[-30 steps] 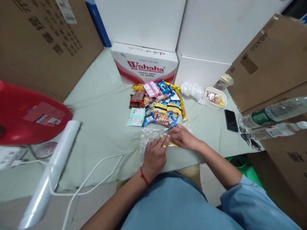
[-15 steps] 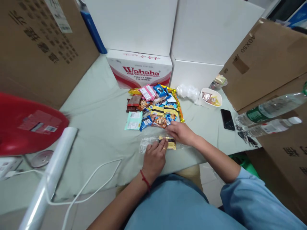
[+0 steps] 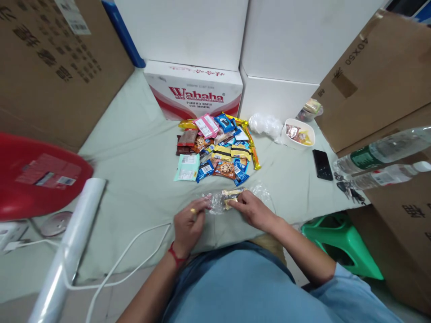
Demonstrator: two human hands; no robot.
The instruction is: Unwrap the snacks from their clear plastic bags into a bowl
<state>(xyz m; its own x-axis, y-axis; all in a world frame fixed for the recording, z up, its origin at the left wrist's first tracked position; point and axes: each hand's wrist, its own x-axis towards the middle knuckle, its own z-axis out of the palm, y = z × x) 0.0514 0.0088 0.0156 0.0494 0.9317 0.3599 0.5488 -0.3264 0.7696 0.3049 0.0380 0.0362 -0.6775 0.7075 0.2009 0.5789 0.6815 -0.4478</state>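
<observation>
A small gold snack packet with a dark band [image 3: 231, 195] lies on crinkled clear plastic film [image 3: 218, 206] near the table's front edge. My left hand [image 3: 189, 226] is closed in a pinch on the film's left end. At the packet's right side, my right hand [image 3: 256, 211] has its index finger against the front edge and the other fingers curled; it grips the packet, and part of it is hidden. More film spreads beyond the right hand. Just behind lies a pile of wrapped snacks [image 3: 224, 169] in blue, yellow, pink, brown and mint wrappers.
A Wahaha carton [image 3: 198, 96] stands behind the pile. To the right are bunched clear plastic [image 3: 266, 127], a white bowl [image 3: 288, 140], a phone [image 3: 322, 164], keys and bottles [image 3: 380, 177]. A film roll [image 3: 72, 244] and white cable [image 3: 134, 271] lie left. A green stool [image 3: 346, 244] is below.
My left hand has moved left off the gold packet to the film's end. My right hand has come down from the pile's front edge onto the packet. The view has shifted slightly.
</observation>
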